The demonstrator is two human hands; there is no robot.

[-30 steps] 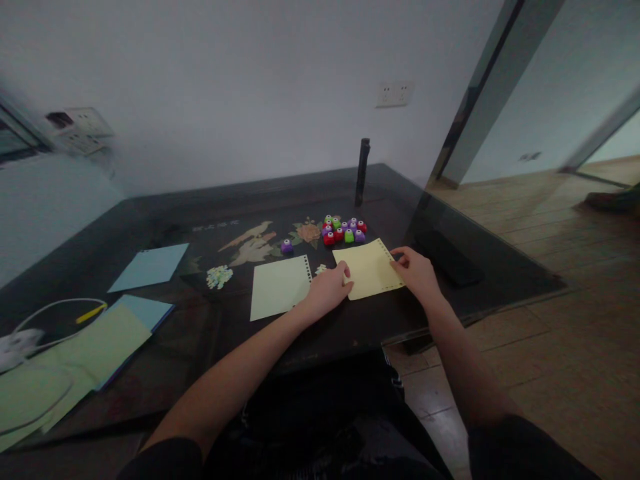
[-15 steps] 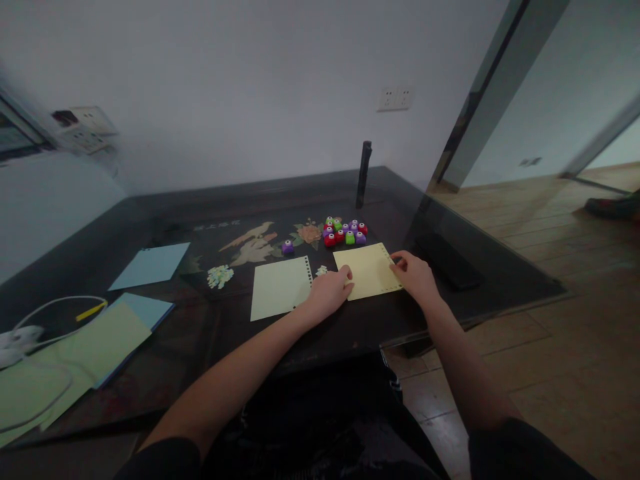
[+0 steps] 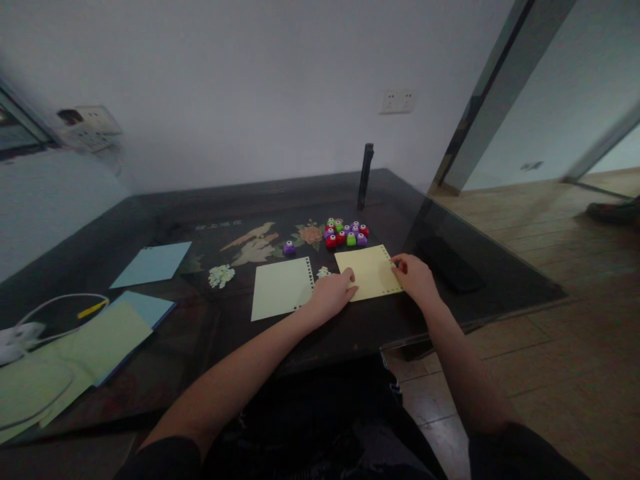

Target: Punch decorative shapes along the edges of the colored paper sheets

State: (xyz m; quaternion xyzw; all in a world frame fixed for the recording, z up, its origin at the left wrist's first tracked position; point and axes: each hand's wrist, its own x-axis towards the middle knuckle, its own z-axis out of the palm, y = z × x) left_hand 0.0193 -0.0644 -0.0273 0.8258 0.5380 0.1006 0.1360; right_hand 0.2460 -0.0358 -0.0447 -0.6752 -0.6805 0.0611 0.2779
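Observation:
A pale yellow sheet of paper (image 3: 369,270), with small holes along its right edge and part of its lower edge, lies on the dark table. My left hand (image 3: 332,292) is closed at its left edge, thumb and forefinger on the paper. At the opposite edge, my right hand (image 3: 413,275) pinches the paper beside the row of holes. Just left of my left hand lies a pale green sheet (image 3: 281,288) with holes down its right side. Small paper bits (image 3: 323,272) sit between the two sheets, partly behind my left hand.
Several red, green and purple eye-shaped hole punches (image 3: 346,233) cluster behind the yellow sheet; a single purple one (image 3: 289,248) stands apart. A pile of paper bits (image 3: 221,276), blue sheets (image 3: 153,263) and a white cable (image 3: 55,299) lie leftward. A black case (image 3: 450,265) lies at right.
The view has shifted very slightly. Both hands stay at the edges of the yellow sheet, with no other clear movement.

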